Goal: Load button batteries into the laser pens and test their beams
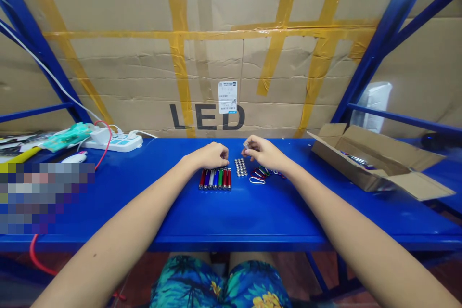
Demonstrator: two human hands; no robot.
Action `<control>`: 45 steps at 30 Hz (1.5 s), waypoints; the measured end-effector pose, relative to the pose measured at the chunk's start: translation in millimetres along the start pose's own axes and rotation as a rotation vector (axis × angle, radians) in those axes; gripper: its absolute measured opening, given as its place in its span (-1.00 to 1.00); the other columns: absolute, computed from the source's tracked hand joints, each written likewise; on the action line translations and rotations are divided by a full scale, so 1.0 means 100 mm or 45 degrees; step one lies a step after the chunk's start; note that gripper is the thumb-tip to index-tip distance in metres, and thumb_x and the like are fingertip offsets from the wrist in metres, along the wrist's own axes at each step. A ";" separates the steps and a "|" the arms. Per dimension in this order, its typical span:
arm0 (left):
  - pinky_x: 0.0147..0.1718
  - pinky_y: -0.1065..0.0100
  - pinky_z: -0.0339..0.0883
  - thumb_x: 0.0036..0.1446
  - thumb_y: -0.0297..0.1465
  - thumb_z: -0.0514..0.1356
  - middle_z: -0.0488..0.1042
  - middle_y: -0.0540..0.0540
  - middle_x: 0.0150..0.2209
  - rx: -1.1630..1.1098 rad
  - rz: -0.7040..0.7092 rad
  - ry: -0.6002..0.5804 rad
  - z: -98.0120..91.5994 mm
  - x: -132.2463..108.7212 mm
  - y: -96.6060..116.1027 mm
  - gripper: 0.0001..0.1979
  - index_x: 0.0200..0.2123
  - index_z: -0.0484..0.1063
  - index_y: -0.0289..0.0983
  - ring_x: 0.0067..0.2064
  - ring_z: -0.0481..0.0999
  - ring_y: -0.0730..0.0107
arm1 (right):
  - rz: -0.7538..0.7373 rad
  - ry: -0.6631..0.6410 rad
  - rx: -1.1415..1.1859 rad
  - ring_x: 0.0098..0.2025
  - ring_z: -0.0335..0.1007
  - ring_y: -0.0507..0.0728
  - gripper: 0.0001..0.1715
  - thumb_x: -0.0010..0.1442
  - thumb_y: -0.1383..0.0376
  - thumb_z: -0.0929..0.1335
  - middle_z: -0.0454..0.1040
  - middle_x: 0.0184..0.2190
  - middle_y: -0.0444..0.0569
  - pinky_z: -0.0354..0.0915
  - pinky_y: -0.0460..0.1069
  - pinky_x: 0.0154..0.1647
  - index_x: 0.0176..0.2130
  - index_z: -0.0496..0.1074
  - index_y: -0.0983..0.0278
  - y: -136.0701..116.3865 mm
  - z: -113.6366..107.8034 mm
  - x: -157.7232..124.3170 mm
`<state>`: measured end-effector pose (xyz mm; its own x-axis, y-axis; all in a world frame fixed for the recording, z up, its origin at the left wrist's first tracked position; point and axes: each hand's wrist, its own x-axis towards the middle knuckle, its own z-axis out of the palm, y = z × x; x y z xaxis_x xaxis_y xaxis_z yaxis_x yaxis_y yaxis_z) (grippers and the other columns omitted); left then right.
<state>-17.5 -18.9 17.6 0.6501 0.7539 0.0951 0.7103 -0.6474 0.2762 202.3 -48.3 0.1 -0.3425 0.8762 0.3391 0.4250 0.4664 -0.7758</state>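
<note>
Slim coloured metal tubes (215, 180), like small penlights, lie side by side in a row on the blue table. My left hand (212, 155) rests at their far ends with its fingers curled; whatever is in them is hidden. To the right of the tubes, small silver button-like pieces (241, 167) sit in neat rows. Just beyond these, my right hand (266, 152) pinches a small silvery piece (246, 146) between thumb and fingers. Several coloured carabiner clips (257, 180) lie below my right hand, partly covered by it.
An open cardboard box (346, 163) with metal items inside stands at the right. At the left are a white power strip (122, 142), a red cable (108, 142) and a green package (68, 137). A large cardboard sheet (144, 77) closes off the table's back between blue posts.
</note>
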 end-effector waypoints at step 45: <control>-0.49 0.43 0.41 0.14 -0.51 0.17 0.48 -0.07 -0.48 -1.125 0.134 0.452 0.20 0.08 0.36 -0.94 -0.38 0.42 -0.39 -0.50 0.48 0.53 | -0.412 0.108 -0.514 -0.32 0.28 0.14 -0.73 0.29 0.34 0.17 0.37 -0.41 0.00 0.17 0.03 -0.25 -0.36 0.39 0.27 -0.11 0.03 -0.06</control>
<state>18.5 -38.6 9.0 0.4761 0.7807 0.4048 0.0986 -0.5048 0.8576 197.4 -59.1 4.8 -0.4478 0.6783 0.5825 0.6037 0.7100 -0.3626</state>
